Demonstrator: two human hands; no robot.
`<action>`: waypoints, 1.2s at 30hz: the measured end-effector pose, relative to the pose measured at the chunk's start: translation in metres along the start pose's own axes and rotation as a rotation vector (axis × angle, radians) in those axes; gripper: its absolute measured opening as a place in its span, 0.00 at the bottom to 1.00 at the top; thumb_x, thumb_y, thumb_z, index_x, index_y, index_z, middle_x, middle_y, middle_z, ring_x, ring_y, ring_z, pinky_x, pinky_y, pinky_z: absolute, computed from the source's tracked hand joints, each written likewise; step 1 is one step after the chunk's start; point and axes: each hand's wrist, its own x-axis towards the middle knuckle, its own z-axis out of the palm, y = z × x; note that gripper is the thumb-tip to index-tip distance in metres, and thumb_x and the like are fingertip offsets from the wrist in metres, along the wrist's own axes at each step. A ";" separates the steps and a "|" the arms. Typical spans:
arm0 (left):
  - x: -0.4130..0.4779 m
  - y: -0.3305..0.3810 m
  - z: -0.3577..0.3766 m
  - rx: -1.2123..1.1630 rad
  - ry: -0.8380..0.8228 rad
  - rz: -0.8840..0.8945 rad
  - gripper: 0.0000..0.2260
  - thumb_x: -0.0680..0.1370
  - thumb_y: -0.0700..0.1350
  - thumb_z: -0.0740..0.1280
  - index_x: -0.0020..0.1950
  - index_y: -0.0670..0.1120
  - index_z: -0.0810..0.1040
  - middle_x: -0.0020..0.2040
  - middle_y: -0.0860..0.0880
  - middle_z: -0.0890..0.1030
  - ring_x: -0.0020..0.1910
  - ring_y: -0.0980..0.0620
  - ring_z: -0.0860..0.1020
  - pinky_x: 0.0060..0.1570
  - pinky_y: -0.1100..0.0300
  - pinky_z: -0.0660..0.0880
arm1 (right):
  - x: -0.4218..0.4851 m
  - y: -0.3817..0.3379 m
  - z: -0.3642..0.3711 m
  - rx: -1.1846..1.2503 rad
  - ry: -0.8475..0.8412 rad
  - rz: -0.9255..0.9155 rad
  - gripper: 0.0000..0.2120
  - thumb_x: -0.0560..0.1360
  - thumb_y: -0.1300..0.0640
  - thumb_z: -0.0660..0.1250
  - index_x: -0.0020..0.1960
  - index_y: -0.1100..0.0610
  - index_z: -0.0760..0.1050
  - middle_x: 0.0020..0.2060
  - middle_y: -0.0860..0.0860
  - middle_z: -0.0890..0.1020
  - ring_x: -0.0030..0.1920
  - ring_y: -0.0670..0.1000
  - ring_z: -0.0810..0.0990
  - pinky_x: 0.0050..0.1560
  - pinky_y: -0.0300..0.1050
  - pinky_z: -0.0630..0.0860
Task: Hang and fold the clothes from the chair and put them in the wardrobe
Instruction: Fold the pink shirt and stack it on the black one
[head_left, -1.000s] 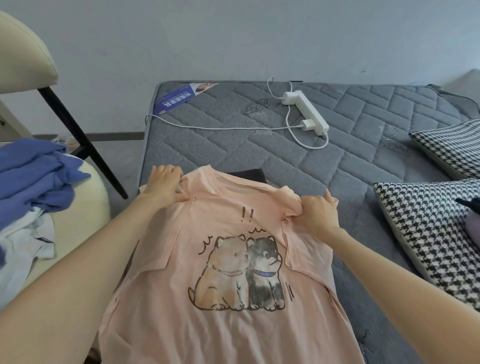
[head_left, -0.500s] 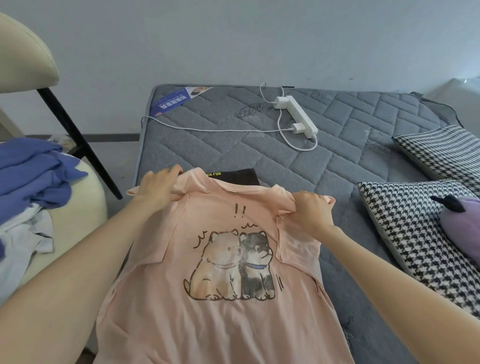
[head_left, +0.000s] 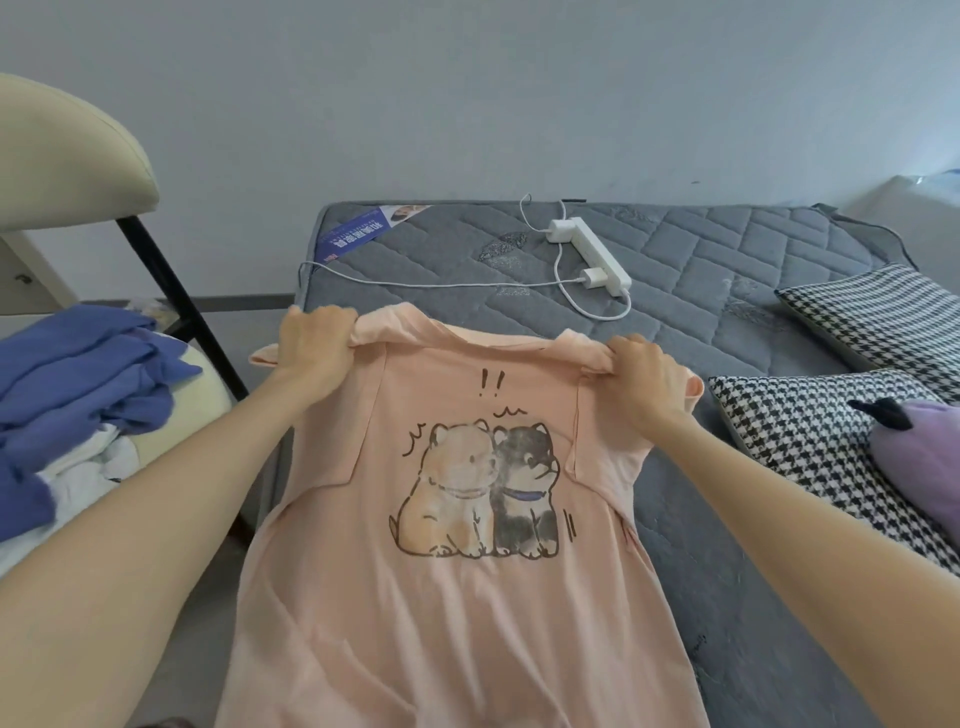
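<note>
Over the near end of the grey mattress (head_left: 701, 260), a pink T-shirt (head_left: 441, 613) is held up by its shoulders; the left hand (head_left: 314, 353) and right hand (head_left: 644, 379) each clench bunched fabric. Left of the mattress, a cream chair (head_left: 67, 156) holds blue clothes (head_left: 88, 374) over white ones (head_left: 83, 475).

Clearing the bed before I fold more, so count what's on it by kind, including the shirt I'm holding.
Shirt: 1
Pillows: 2
Plush: 1
Power strip: 1
Charger: 1
Total: 6
</note>
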 end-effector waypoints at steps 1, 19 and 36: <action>0.005 -0.001 -0.007 0.002 0.038 -0.005 0.07 0.76 0.36 0.60 0.50 0.44 0.76 0.49 0.42 0.80 0.49 0.41 0.78 0.48 0.51 0.64 | 0.006 -0.002 -0.006 -0.007 0.025 -0.010 0.10 0.77 0.52 0.64 0.47 0.59 0.75 0.47 0.55 0.77 0.45 0.61 0.78 0.38 0.50 0.65; -0.020 0.001 -0.025 -0.132 0.233 0.040 0.14 0.70 0.30 0.63 0.53 0.42 0.77 0.47 0.41 0.81 0.43 0.39 0.78 0.43 0.51 0.60 | -0.016 0.017 -0.005 0.109 0.136 0.008 0.06 0.70 0.69 0.60 0.43 0.61 0.70 0.44 0.58 0.75 0.43 0.62 0.74 0.39 0.49 0.60; -0.186 0.007 0.030 -0.122 0.043 0.148 0.22 0.55 0.27 0.73 0.45 0.44 0.80 0.39 0.48 0.81 0.30 0.43 0.78 0.35 0.56 0.73 | -0.157 0.048 0.064 0.011 -0.154 -0.051 0.10 0.69 0.68 0.62 0.39 0.55 0.65 0.40 0.50 0.68 0.36 0.56 0.69 0.32 0.44 0.61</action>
